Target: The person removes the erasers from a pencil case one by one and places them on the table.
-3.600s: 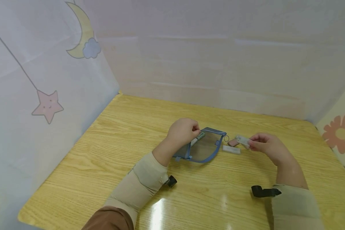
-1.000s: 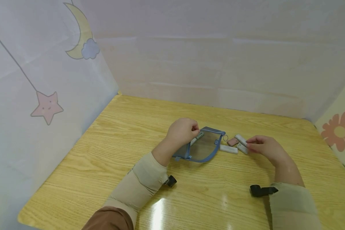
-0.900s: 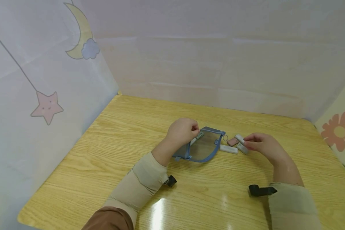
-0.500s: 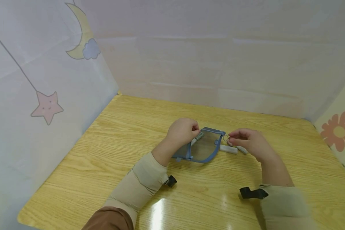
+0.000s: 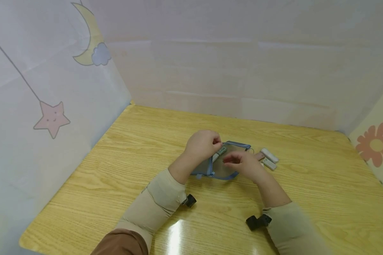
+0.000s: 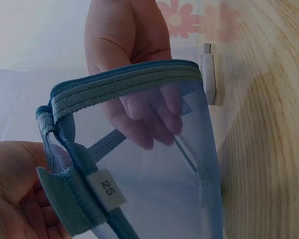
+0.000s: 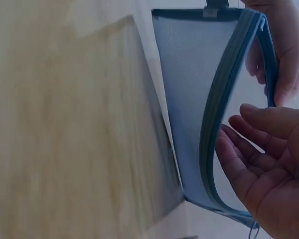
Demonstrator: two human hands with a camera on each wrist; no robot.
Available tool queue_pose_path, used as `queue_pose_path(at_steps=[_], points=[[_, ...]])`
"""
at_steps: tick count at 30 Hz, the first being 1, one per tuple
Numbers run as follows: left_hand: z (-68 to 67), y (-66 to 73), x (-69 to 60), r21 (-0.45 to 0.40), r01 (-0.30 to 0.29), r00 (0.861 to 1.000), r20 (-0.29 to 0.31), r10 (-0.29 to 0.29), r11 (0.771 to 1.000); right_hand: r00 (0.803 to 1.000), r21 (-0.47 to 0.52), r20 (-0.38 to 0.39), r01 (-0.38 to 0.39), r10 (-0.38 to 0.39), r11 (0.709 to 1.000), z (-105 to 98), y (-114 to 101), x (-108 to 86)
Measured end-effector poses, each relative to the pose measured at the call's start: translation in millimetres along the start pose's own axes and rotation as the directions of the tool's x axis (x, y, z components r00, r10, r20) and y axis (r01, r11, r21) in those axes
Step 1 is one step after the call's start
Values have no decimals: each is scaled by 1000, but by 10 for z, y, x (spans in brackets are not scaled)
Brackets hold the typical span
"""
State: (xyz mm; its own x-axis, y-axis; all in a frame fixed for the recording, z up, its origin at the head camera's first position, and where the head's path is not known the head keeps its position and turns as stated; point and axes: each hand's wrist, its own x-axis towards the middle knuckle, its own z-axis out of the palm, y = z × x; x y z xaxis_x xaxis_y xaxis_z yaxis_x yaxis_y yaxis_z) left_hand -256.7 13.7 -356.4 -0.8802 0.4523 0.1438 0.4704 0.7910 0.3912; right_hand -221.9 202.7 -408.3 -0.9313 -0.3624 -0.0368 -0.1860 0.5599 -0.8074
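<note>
A blue mesh zip pouch lies on the table, its mouth spread wide. My left hand pinches the far rim of the pouch. My right hand reaches over the mouth; in the left wrist view its fingers show through the mesh, inside the pouch. The right wrist view shows that hand with thumb and fingers loosely bent, apart, and nothing between them. A green stick and a whitish stick beside it show within the pouch, small USB-drive-like pieces.
Right of the pouch, white USB-like sticks lie with a pink one. A further white one is mostly hidden by my right hand. Wooden tabletop extends around, with printed cloth walls behind and at the sides.
My right hand, holding a white stick earlier and touching the sticks a second ago, has let go and moved left into the pouch mouth. The left hand has kept its pinch.
</note>
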Motion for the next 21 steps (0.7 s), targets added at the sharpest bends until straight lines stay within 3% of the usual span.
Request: queue_pose_path(at_steps=[9,21], points=[[-7,3,-6,-8,-6,1000,-8,6,1000,999,20,-39,-35,35,999,137,-7,81],[5,1,-9,-3,-18,1000,-18,18,1000,993,-89,-99,-79,70,993,253,149,240]])
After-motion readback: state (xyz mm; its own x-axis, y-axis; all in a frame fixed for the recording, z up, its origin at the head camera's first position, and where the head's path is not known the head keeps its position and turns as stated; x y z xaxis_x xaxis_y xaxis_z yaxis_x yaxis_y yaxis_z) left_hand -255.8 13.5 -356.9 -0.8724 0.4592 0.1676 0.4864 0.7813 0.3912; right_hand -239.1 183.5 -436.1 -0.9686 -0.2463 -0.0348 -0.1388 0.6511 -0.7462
